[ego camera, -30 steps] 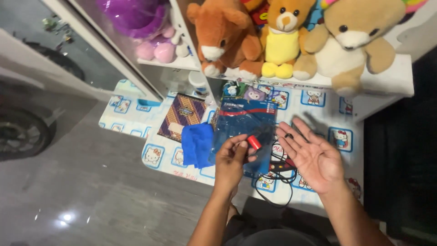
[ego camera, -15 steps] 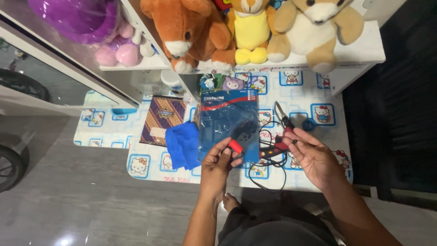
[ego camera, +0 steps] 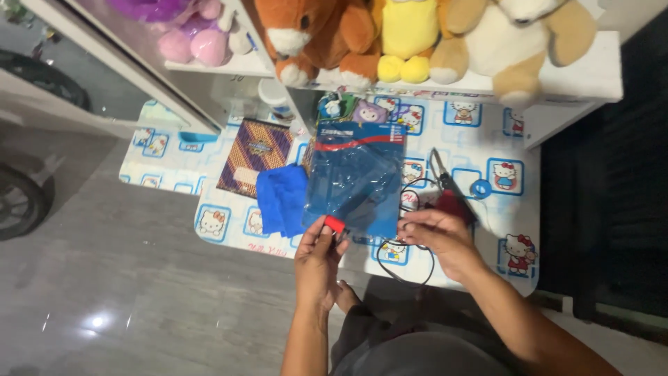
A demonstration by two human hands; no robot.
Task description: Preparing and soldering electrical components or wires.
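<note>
The scene is dim overall, with cool, flat indoor light falling from above. A small bright glare spot sits on the glossy grey floor (ego camera: 97, 322) at about 8 o'clock, with a fainter streak beside it. The white shelf (ego camera: 591, 73) at 1 o'clock is the brightest surface and looks slightly washed out. The strip at 3 o'clock is nearly black, with detail lost. The blue plastic pouch (ego camera: 356, 179) carries soft sheen across its face. Edges are mildly soft throughout, the hands included; fine print is unreadable. Straight lines at 10 o'clock lean, showing wide-angle distortion. Shadows are weak and diffuse.
</note>
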